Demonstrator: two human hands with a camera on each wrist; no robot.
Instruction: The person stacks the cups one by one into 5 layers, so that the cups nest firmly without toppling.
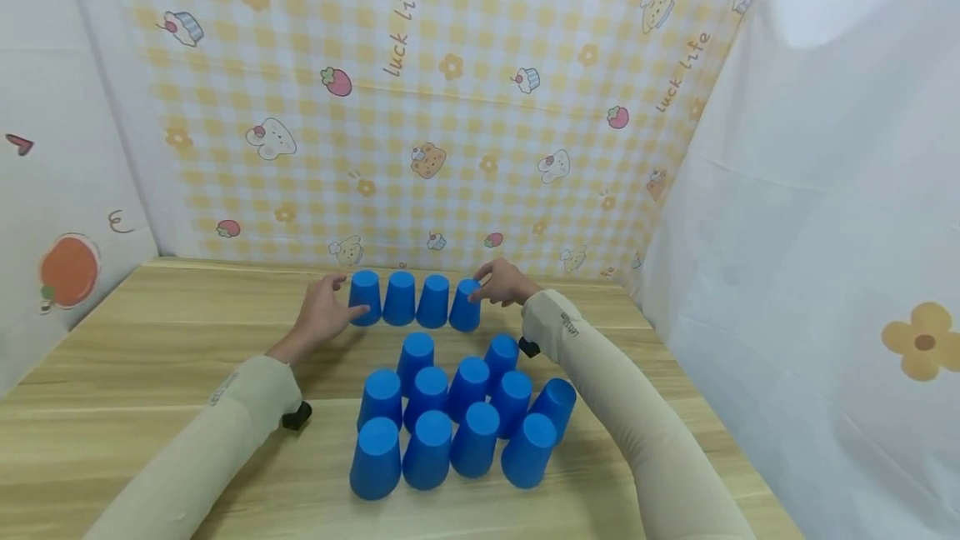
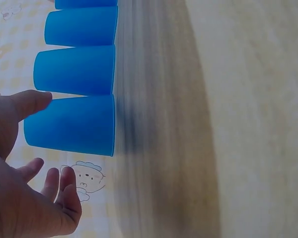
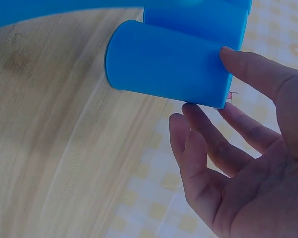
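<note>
In the head view, a row of blue cups stands upside down near the back of the table. My left hand (image 1: 324,311) is at the row's left end, its thumb on the end cup (image 2: 72,124) while the other fingers stay apart from it in the left wrist view. At the right end my right hand (image 1: 506,282) pinches the last cup (image 3: 169,64) near its narrow top, thumb on one side and fingertips on the other. Two more blue cups, a left one (image 1: 399,298) and a right one (image 1: 432,302), stand between these end cups.
Several more blue cups (image 1: 427,452) stand in a close group nearer the front, between my forearms. The wooden table (image 1: 225,298) meets a checked cloth backdrop (image 1: 450,107) behind the row. A white cloth (image 1: 810,232) hangs along the right side.
</note>
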